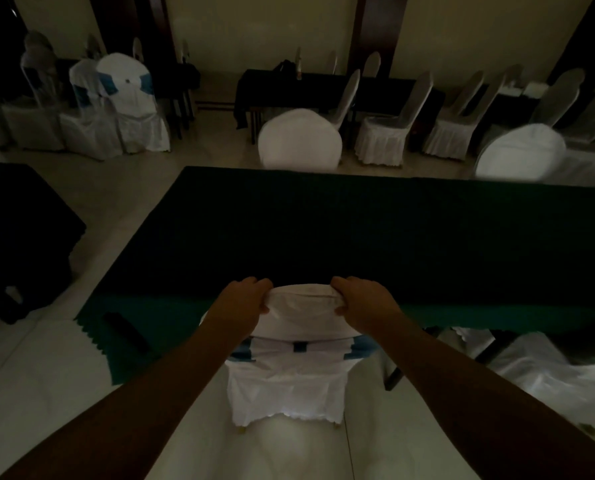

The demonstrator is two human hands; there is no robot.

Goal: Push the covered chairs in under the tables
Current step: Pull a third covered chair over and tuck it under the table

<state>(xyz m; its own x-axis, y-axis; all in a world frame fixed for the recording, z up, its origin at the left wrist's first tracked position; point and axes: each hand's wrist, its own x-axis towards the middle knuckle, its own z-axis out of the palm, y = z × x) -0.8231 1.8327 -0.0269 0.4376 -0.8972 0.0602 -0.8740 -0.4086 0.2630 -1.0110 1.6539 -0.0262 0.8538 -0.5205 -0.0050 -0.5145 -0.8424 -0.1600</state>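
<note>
A chair in a white cover [291, 372] with a blue sash stands right below me, its back against the near edge of the dark green-clothed table [323, 230]. My left hand [246, 303] grips the left top corner of the chair back. My right hand [362, 301] grips the right top corner. On both hands the fingers curl over the top and the thumbs press the near side. The seat is hidden below the back and the cloth.
Another covered chair [548, 375] sits to the right, beside a table leg. Across the table stand two covered chairs [299, 138], [521, 154]. A black-clothed table [19, 237] lies to the left, more tables and chair rows along the far wall. Pale floor around me.
</note>
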